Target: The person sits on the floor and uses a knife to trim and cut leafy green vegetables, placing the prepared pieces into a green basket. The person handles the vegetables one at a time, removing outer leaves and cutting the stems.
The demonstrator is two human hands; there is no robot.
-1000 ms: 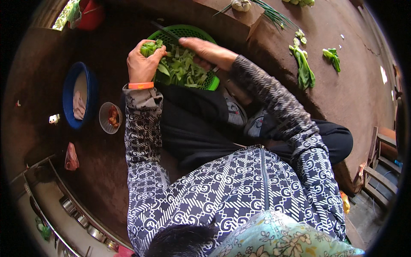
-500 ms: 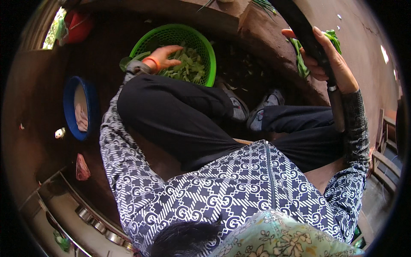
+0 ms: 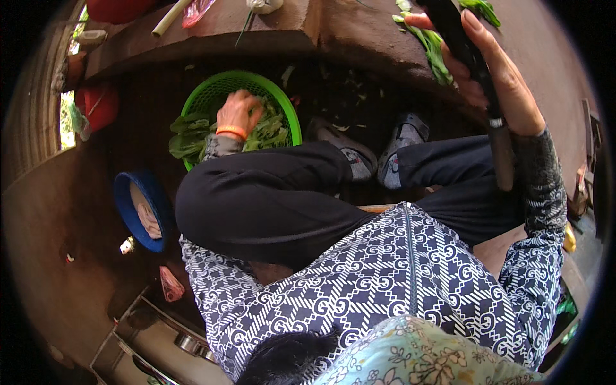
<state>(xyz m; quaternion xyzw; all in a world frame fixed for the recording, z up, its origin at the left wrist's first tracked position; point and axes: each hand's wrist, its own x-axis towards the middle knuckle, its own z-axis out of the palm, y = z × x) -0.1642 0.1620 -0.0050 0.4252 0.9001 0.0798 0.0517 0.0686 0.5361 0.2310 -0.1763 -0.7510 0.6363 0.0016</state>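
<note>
My left hand is down in a green plastic basket, its fingers curled into the leafy greens; the fingertips are hidden among them. Broad whole leaves hang over the basket's left side. My right hand is raised at the upper right and closed round a large knife with a dark blade. The knife's handle points back along my forearm. Behind that hand, a green leafy stalk lies on the brown ledge.
A blue basin with a pale cloth-like thing inside stands at the left. A pink plastic bag lies below it, near a metal-edged unit. A raised ledge runs across the top. A red container stands at the far left.
My left hand has gone from spread fingers over the greens to fingers curled into them. The right hand still holds the knife. The whole view has shifted, showing more of the ledge.
</note>
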